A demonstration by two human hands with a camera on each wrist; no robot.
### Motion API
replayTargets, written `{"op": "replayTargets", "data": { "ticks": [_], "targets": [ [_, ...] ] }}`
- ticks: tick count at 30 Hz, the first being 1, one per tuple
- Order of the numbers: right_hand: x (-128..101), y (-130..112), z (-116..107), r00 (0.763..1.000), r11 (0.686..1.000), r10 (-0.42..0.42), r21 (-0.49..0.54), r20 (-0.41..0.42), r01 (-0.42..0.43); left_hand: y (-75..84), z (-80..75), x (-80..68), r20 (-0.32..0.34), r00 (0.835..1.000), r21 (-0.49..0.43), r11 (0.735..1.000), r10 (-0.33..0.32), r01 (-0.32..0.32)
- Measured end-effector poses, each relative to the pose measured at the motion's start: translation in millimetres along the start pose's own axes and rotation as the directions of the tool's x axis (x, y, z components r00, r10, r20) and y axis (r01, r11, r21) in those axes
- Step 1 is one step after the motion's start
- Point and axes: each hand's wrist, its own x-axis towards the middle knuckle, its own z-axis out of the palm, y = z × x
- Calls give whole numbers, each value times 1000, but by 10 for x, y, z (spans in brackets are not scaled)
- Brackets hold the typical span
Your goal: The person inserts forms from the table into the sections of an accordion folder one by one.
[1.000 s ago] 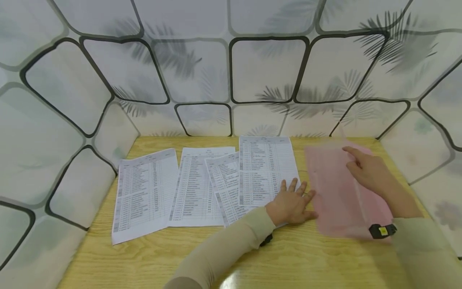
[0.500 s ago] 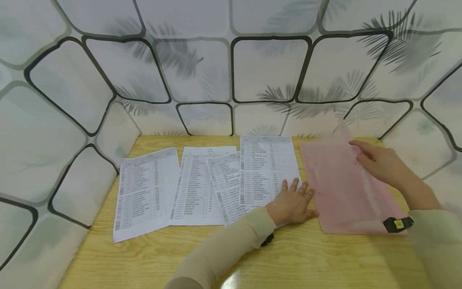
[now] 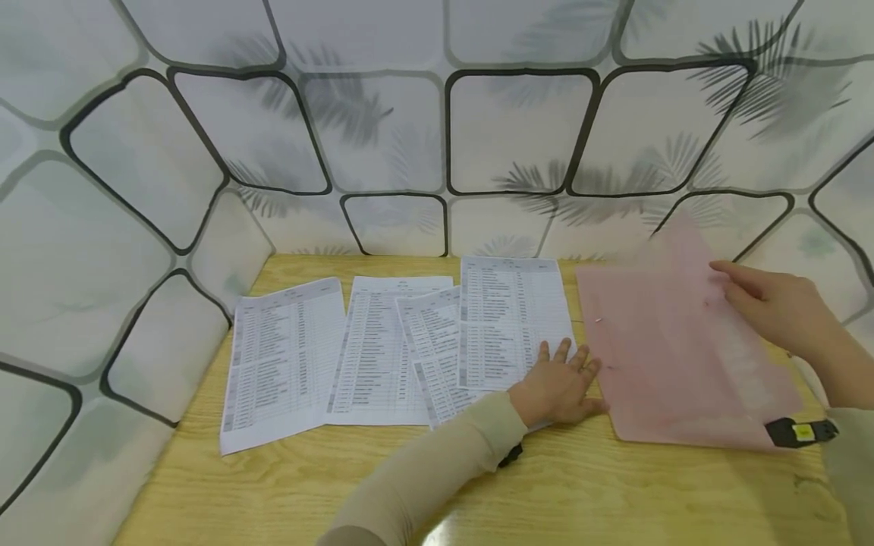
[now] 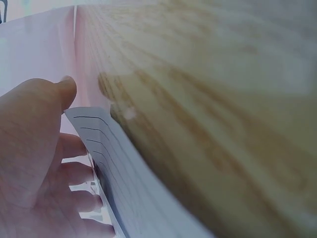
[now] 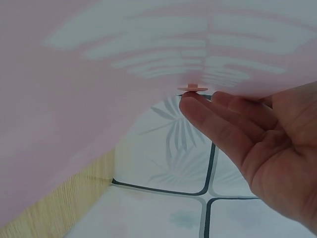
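A pink translucent folder (image 3: 669,364) lies on the right of the wooden table (image 3: 614,493). My right hand (image 3: 751,292) pinches its flap (image 3: 683,246) and holds it raised off the folder. In the right wrist view the fingers (image 5: 223,121) lie under the flap (image 5: 124,74), fingertips at a small pink snap button (image 5: 192,89). My left hand (image 3: 563,371) rests flat, fingers spread, on the rightmost printed sheet (image 3: 512,318), just left of the folder's edge. In the left wrist view the thumb (image 4: 64,89) sits by the sheet's corner (image 4: 119,178), next to the pink folder (image 4: 34,49).
Three more printed sheets, one at the far left (image 3: 283,364), one beside it (image 3: 382,349) and one partly covered (image 3: 430,341), spread over the table's left half. Patterned wall panels (image 3: 410,136) close in the table at the back and both sides. Bare wood (image 3: 273,493) runs along the near edge.
My right hand has moved right and up, lifting the folder's flap from flat to raised. The folder has shifted slightly. My left hand stays on the sheet.
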Motion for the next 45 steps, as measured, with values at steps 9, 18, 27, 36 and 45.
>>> {"op": "replayTargets", "data": {
  "ticks": [9,18,27,36,45],
  "targets": [
    [-66,25,-6,1000,996,20,82,-14,-19,13,30,11,-9,1000,8,1000,1,-1],
    [-51,8,78,1000,992,9,125,-19,-7,65,19,15,6,999,4,999,-39,39],
    [-55,-12,91,1000,990,6,144,-20,-3,-109,-61,28,-34,998,-95,995,-46,43],
    [-57,-69,101,1000,988,17,152,-2,-17,-650,-279,-193,-226,971,-172,984,-84,45],
    [-61,-91,119,1000,987,20,159,8,-21,-1213,-300,-489,-294,937,-309,946,-191,96]
  ]
}}
